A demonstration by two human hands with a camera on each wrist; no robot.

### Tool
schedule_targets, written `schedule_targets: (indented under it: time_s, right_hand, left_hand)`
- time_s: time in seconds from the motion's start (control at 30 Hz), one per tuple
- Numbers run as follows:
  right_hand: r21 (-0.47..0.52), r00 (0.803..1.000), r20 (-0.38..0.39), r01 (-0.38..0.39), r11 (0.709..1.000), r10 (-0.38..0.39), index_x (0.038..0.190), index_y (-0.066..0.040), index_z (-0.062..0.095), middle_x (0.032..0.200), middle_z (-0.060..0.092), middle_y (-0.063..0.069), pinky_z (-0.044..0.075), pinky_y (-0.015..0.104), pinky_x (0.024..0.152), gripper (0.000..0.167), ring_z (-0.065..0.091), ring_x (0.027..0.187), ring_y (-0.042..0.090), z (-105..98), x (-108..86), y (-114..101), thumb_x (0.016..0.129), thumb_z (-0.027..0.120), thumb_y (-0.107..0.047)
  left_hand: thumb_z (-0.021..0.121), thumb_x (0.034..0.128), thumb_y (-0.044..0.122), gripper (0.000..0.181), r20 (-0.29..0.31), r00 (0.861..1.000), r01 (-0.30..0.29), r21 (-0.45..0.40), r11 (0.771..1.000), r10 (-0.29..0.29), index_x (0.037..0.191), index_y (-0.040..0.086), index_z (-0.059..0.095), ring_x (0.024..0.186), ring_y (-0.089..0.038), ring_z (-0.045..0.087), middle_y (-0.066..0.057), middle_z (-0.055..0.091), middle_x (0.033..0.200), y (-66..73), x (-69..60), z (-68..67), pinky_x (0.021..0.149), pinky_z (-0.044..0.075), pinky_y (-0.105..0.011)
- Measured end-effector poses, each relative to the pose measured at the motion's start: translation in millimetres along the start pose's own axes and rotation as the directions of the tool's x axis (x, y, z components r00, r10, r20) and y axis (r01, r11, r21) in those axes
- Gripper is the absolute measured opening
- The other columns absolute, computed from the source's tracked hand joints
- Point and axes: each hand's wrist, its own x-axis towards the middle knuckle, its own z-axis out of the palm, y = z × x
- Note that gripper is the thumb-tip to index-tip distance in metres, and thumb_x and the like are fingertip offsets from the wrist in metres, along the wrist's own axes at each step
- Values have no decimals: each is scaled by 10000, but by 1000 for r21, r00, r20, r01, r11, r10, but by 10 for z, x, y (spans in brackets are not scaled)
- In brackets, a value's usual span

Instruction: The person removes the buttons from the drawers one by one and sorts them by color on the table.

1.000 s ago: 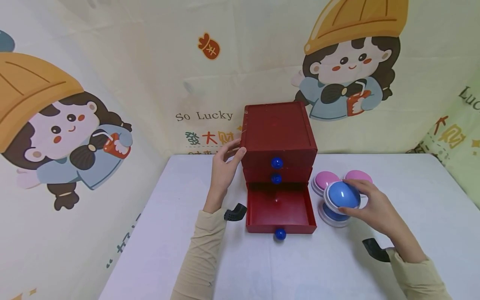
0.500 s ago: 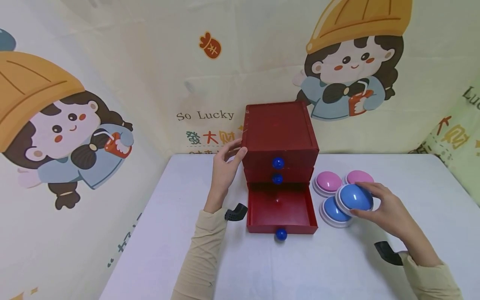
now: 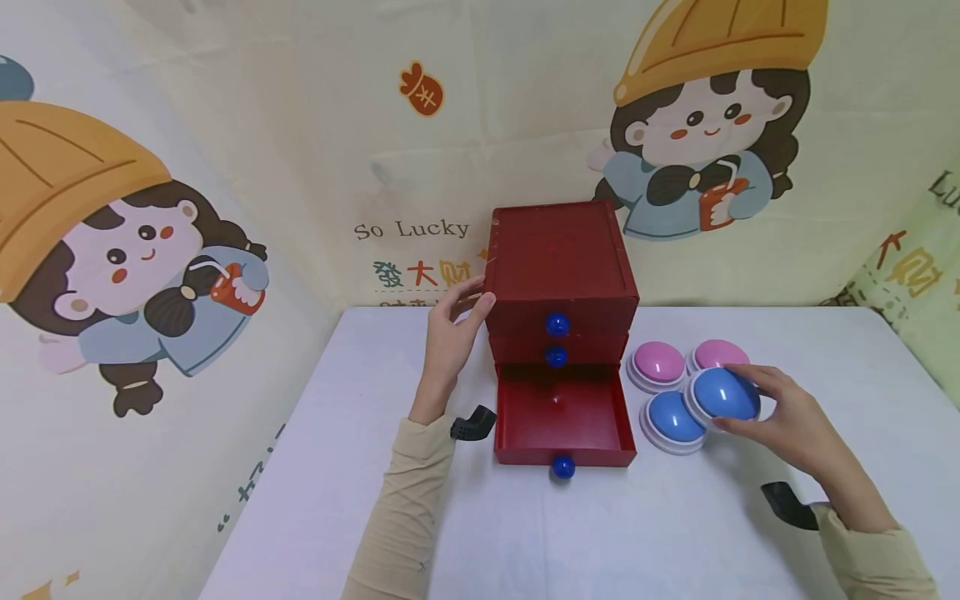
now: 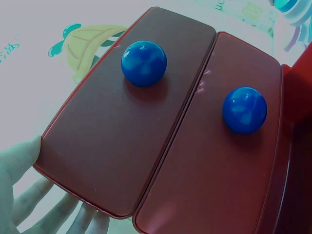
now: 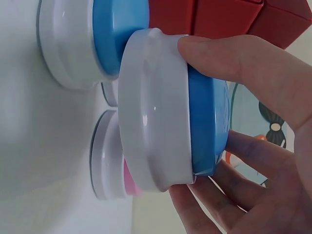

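In the head view my right hand grips a blue-domed push button with a white base, thumb on one side and fingers on the other. The right wrist view shows this button's white base held off the table. A second blue push button lies just left of it. Two pink push buttons sit behind, one partly hidden. My left hand rests against the left side of a red drawer cabinet, thumb at the front corner and fingers extended along the side.
The cabinet's bottom drawer is pulled out towards me. Above it, two closed drawers carry blue knobs. The white table meets a cloth backdrop printed with cartoon figures. Black wrist pieces stick out beside both cuffs.
My right hand has moved to the right with the held blue push button, uncovering more of the blue one beneath. The left hand stays against the cabinet.
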Motion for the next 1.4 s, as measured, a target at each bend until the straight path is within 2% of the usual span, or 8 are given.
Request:
schedule_targets:
  time_s: [0.23,0.33,0.6,0.77,1.03,1.17,1.4]
  right_hand:
    - [-3,1000,-9,-18,1000,18,1393,91,459,1347,419,387,436,698,870,836,441,1135,611,-37,-15,89,738,886,-205]
    - [-3,999,-11,-32,999,32,1390,96,457,1342,418,391,429,701,874,834,439,1135,616,-42,-29,129,739,884,-204]
    - [-7,999,-19,-49,999,49,1386,105,455,1336,414,401,417,723,874,824,436,1127,625,-59,-56,226,741,880,-185]
    - [-13,998,-9,-69,998,69,1380,112,454,1330,407,413,438,719,866,819,442,1104,616,-50,-71,294,748,875,-193]
    - [-18,998,-19,-55,998,54,1355,113,477,1312,434,412,438,711,849,795,473,1078,601,-25,-89,377,741,876,-196]
    - [-9,998,-13,-55,998,55,1361,111,473,1320,433,408,429,714,849,799,469,1088,601,-20,-101,400,742,876,-196]
    - [5,998,13,-64,998,64,1364,112,468,1337,430,401,424,708,845,798,466,1102,600,14,-127,454,748,873,-195]
  left_hand:
    - [664,959,259,438,-6,1000,-14,-2,1000,14,1370,125,588,1204,-242,559,-79,591,1353,-288,112,-10,998,507,-442]
    - [676,950,300,430,-11,1000,-29,-2,1000,29,1353,167,604,1187,-216,568,-38,603,1329,-336,123,-12,984,516,-431]
    - [679,944,339,420,-16,998,-57,8,998,57,1336,200,620,1162,-199,581,-1,619,1300,-336,115,-13,949,536,-404]
    - [676,948,319,422,-14,999,-34,12,999,35,1347,198,613,1170,-195,573,-4,612,1311,-330,118,-13,958,531,-403]
    - [664,958,288,453,-3,1000,-18,1,1000,18,1383,154,582,1214,-246,554,-62,588,1360,-334,123,-12,988,514,-446]
    - [670,952,314,439,-10,1000,-15,11,1000,16,1365,186,597,1197,-216,561,-27,598,1338,-323,113,-10,980,523,-421]
    - [674,942,370,431,-20,999,-44,25,999,44,1340,216,614,1168,-186,577,24,612,1298,-325,104,-3,964,536,-416]
